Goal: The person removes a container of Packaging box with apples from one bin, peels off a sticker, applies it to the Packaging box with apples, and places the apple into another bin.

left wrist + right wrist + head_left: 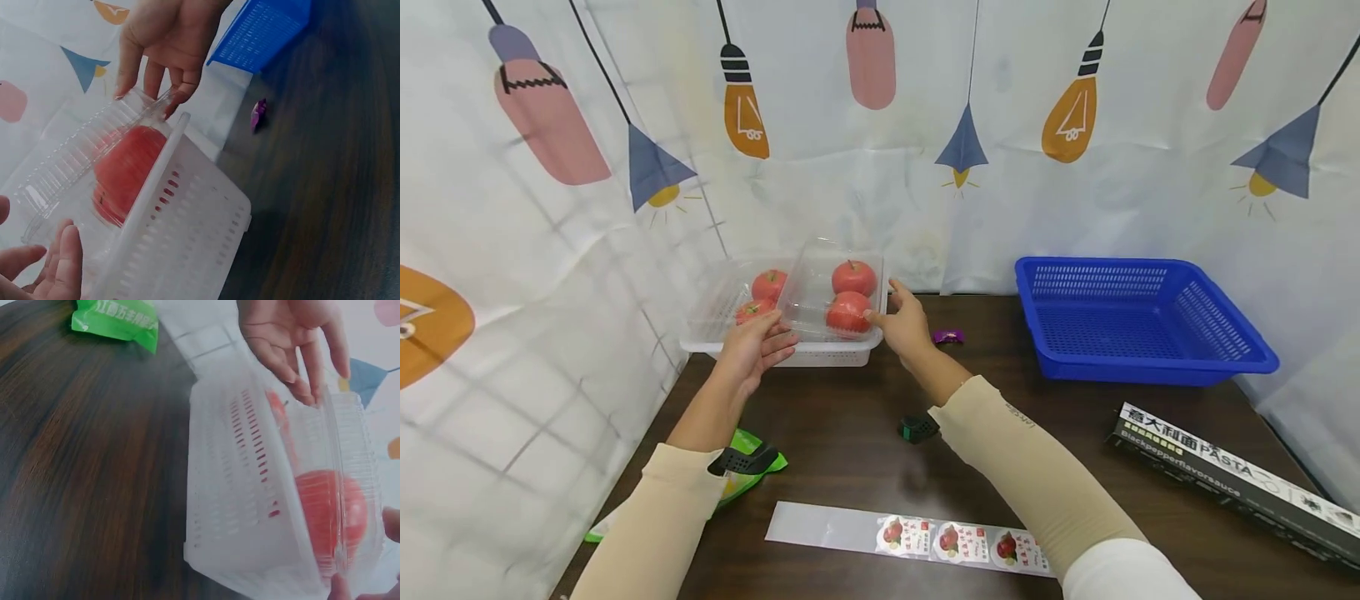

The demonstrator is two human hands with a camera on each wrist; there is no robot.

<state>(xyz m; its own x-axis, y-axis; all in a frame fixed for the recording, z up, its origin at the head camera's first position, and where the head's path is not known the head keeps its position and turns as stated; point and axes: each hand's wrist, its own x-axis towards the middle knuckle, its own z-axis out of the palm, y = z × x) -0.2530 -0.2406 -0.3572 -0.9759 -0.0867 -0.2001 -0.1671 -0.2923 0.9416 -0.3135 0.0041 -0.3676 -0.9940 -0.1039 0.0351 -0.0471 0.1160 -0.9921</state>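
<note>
A clear plastic box (805, 287) with two red apples (850, 312) is tilted over the right part of a white perforated basket (827, 354). My right hand (906, 329) holds the box's right end, thumb on the near side, fingers behind. At the box's left end is my left hand (748, 350), its fingers loosely extended and fingertips right at the edge. The left wrist view shows a gap between those fingers (65, 256) and thumb around the box corner. More apples (769, 285) under clear plastic lie in the basket's left part.
A blue basket (1120, 371) stands at back right, a purple-wrapped candy (948, 337) left of it. A black pasta box (1232, 475) lies at right. Nearer me are a strip of fruit stickers (910, 537) and a green packet (745, 442) by my left wrist. A printed curtain (880, 183) hangs behind.
</note>
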